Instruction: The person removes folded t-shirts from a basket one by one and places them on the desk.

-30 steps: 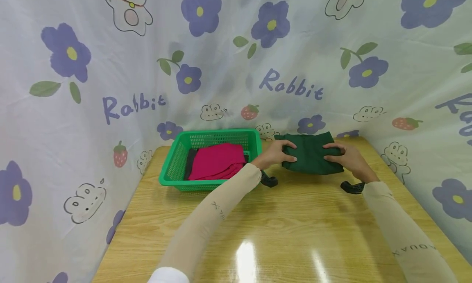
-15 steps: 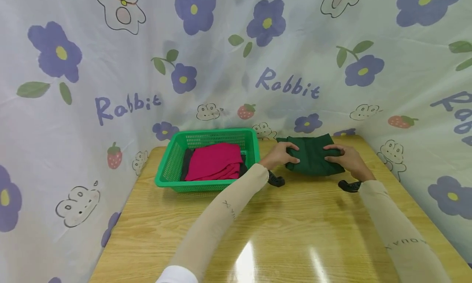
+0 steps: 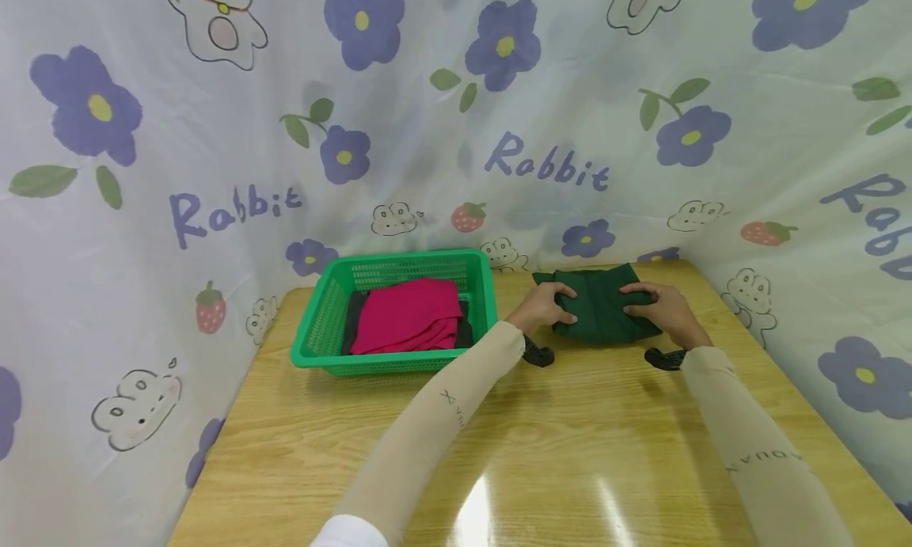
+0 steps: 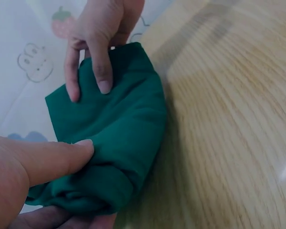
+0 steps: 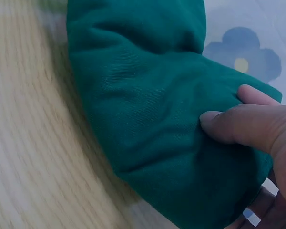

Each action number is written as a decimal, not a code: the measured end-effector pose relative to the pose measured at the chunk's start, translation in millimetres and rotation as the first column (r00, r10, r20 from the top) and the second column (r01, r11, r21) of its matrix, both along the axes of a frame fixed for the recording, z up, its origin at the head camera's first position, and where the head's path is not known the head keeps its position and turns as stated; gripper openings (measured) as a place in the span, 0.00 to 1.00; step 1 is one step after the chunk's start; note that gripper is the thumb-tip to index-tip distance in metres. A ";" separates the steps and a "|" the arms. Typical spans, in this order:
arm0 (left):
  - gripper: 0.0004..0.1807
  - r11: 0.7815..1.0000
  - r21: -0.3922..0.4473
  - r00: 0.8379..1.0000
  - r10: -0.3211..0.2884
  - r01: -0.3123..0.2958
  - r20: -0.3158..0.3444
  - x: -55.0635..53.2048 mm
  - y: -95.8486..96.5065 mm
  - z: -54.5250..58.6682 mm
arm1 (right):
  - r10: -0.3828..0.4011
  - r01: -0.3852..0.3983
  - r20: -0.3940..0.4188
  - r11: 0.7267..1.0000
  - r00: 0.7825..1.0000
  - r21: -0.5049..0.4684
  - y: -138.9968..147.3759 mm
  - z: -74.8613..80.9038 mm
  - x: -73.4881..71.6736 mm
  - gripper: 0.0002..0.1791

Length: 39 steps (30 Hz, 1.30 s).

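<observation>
A folded dark green cloth (image 3: 602,305) is held between both hands close over the back right of the table. My left hand (image 3: 543,305) grips its left end; in the left wrist view, the thumb (image 4: 69,160) lies on top while the other fingers go underneath. On the opposite end, my right hand (image 3: 666,313) pinches the cloth. Its thumb (image 5: 229,126) presses the upper face in the right wrist view, with fingers partly hidden below. The cloth's front edge bulges in soft, rounded layers, and a flat corner sticks out at the back.
Left of the cloth stands a green plastic basket (image 3: 399,362) with perforated walls. Inside lie a folded pink cloth (image 3: 409,313) and a dark grey cloth (image 3: 351,321) beneath it. A printed curtain (image 3: 427,167) hangs right behind the wooden table (image 3: 570,420).
Both hands keep their hold on the green cloth, which has shifted slightly right, away from the basket. The head view has turned a little, so the basket appears further left.
</observation>
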<state>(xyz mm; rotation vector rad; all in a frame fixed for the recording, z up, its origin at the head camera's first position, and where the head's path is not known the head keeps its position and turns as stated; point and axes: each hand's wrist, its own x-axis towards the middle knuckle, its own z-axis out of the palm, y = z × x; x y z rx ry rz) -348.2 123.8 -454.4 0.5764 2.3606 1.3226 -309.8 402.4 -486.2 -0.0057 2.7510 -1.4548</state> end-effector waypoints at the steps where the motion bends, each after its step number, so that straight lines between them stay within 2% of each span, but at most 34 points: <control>1: 0.26 1.000 0.001 1.000 -0.001 0.001 0.006 0.1 1.0 -1.0 | -0.002 0.002 0.002 1.000 1.000 0.005 0.7 -0.7 -0.4 0.24; 6: 0.28 1.000 0.013 0.999 -0.007 0.006 0.043 -1.4 5.2 -7.7 | -0.016 0.016 0.016 1.000 1.000 0.009 3.1 -4.1 -1.7 0.25; 11: 0.29 1.000 0.005 0.999 0.004 -0.005 0.044 -4.2 8.3 -12.0 | -0.023 0.023 0.026 1.000 0.999 -0.008 4.5 -5.7 -3.6 0.25; 23: 0.29 0.997 -0.067 0.997 0.037 -0.033 0.062 -1.4 13.6 -12.6 | -0.041 0.039 0.041 0.998 0.998 0.050 8.5 -10.4 -11.0 0.26; 27: 0.29 0.998 -0.058 0.996 0.041 -0.036 0.084 0.5 13.7 -12.6 | -0.053 0.049 0.044 0.996 0.998 0.077 8.9 -12.3 -12.4 0.26; 34: 0.29 0.996 -0.063 0.995 0.061 -0.057 0.078 0.5 13.6 -14.1 | -0.074 0.072 0.017 0.991 0.997 0.110 1.9 -13.4 -15.8 0.24; 39: 0.29 0.997 -0.073 0.995 0.043 -0.037 0.090 1.6 16.5 -11.9 | -0.093 0.088 0.033 0.989 0.995 0.121 0.3 -11.2 -14.2 0.25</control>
